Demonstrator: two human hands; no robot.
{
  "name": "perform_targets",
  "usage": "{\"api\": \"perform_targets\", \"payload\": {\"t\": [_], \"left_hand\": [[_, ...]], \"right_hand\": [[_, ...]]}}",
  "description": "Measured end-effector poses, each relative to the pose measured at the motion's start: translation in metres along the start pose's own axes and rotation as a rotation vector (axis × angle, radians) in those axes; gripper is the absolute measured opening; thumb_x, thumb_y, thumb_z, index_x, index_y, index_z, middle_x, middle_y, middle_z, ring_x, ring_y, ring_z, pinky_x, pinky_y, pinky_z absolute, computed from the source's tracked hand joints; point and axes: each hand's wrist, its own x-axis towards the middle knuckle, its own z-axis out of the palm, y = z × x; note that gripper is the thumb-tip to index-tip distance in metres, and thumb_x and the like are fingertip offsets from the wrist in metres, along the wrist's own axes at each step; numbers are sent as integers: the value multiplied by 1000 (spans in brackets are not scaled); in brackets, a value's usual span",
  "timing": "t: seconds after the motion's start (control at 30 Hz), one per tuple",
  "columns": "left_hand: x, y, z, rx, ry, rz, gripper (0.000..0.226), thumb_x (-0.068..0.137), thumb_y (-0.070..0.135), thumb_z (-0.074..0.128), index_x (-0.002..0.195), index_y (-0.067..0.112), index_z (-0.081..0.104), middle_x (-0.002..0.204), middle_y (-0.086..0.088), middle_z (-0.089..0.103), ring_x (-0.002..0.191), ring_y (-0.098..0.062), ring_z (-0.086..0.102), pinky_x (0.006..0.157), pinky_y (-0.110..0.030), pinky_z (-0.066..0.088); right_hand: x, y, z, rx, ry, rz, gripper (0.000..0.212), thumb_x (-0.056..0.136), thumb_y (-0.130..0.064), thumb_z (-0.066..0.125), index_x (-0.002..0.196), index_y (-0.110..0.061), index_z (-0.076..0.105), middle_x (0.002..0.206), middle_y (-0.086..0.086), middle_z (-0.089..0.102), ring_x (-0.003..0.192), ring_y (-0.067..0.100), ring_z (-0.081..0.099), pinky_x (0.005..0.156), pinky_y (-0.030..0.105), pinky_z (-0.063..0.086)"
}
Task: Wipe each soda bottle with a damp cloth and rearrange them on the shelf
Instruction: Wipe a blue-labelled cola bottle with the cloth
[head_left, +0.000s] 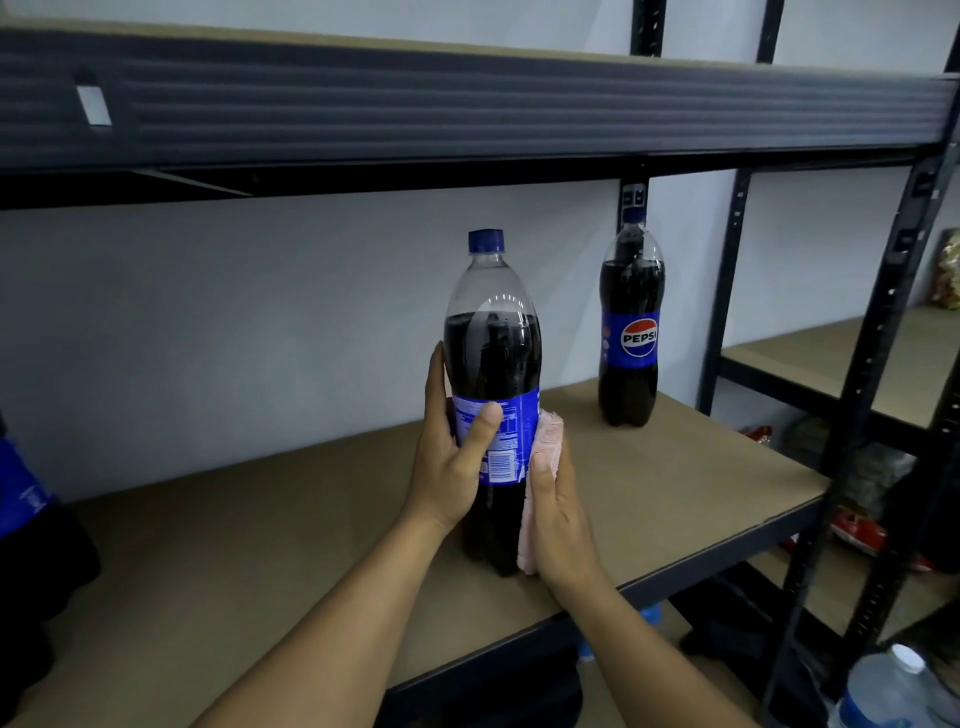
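Closest to the camera, near the front edge of the shelf board (260, 519), the left hand (457, 447) is gripping a soda bottle (491, 358) around its blue label. The thumb is lying across the print and the fingers are curling behind, apparently steadying the bottle upright for wiping. The right hand (558, 519) is pressing a pink cloth (545, 441) flat against the bottle's right flank. Its fingers are straight and pointing upward, so the palm is spreading the cloth over the lower body. The bottle's base seems to be resting on the board. At the left edge a partly seen bottle (21, 499) is showing its blue label. Farther back and to the right, well apart, a Pepsi bottle (630, 332) is standing alone near the wall, label facing out. Whether it is awaiting its wipe or already clean, I cannot tell.
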Motion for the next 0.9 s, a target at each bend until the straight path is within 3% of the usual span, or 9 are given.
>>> {"api": "perform_targets", "payload": {"t": [0.07, 0.17, 0.3, 0.37, 0.43, 0.53, 0.73, 0.83, 0.9], "left_hand": [[2, 1, 1, 20, 12, 5, 91, 90, 38, 71, 164, 24, 20, 153, 12, 53, 136, -18, 57, 109, -41, 52], [3, 4, 6, 28, 18, 25, 93, 87, 48, 73, 163, 27, 23, 150, 19, 54, 134, -14, 59, 108, -38, 52], [-1, 3, 10, 85, 102, 57, 93, 94, 81, 39, 165, 23, 22, 160, 22, 42, 148, -5, 42, 117, -23, 37], [-2, 2, 11, 126, 127, 78, 94, 96, 82, 31, 165, 20, 23, 160, 28, 39, 147, 3, 38, 115, -15, 33], [-2, 2, 12, 126, 129, 84, 93, 95, 82, 31, 165, 21, 23, 159, 31, 38, 147, 4, 38, 116, -17, 34], [-3, 2, 12, 108, 128, 88, 91, 95, 81, 34, 165, 24, 24, 157, 31, 40, 146, 2, 40, 115, -19, 37], [-4, -2, 14, 99, 127, 8, 76, 99, 60, 37, 165, 27, 21, 150, 40, 43, 141, 7, 44, 109, -18, 39], [-5, 0, 14, 112, 128, 10, 76, 100, 64, 37, 165, 29, 21, 154, 37, 40, 143, 5, 42, 113, -20, 38], [-5, 3, 14, 126, 122, 40, 84, 98, 74, 36, 165, 27, 21, 151, 42, 39, 140, 11, 42, 108, -11, 37]], "right_hand": [[-1, -2, 0, 2, 4, 11, 47, 100, -63, 34, 145, -51, 39, 136, -23, 62, 126, -5, 58, 97, 10, 47], [-1, -3, -1, 14, 5, 6, 53, 99, -66, 37, 149, -49, 38, 138, -20, 63, 127, -3, 59, 103, 17, 49], [-4, -1, -1, -59, 42, -89, 72, 100, -70, 37, 164, -43, 19, 162, -23, 39, 147, -4, 39, 123, 31, 36], [-6, -1, 1, -76, 59, -128, 74, 100, -69, 37, 165, -43, 12, 168, -22, 28, 152, -3, 31, 126, 33, 33], [-1, -8, 5, -79, 71, -160, 71, 101, -71, 35, 163, -46, 11, 170, -21, 23, 155, -3, 25, 128, 39, 29], [32, -47, 10, -73, 115, -242, 76, 102, -75, 32, 165, -33, 25, 164, -6, 40, 153, 10, 36, 125, 48, 34], [102, -139, 4, -226, 96, -435, 72, 100, -67, 36, 163, -34, 32, 155, -6, 49, 132, 1, 48, 108, 26, 43], [86, -115, 4, -206, 94, -427, 67, 103, -63, 43, 164, -39, 26, 152, -19, 42, 131, -16, 41, 109, 15, 39], [58, -81, 6, -140, 107, -340, 67, 104, -65, 38, 165, -40, 24, 156, -23, 40, 138, -19, 37, 118, 20, 37]]}}
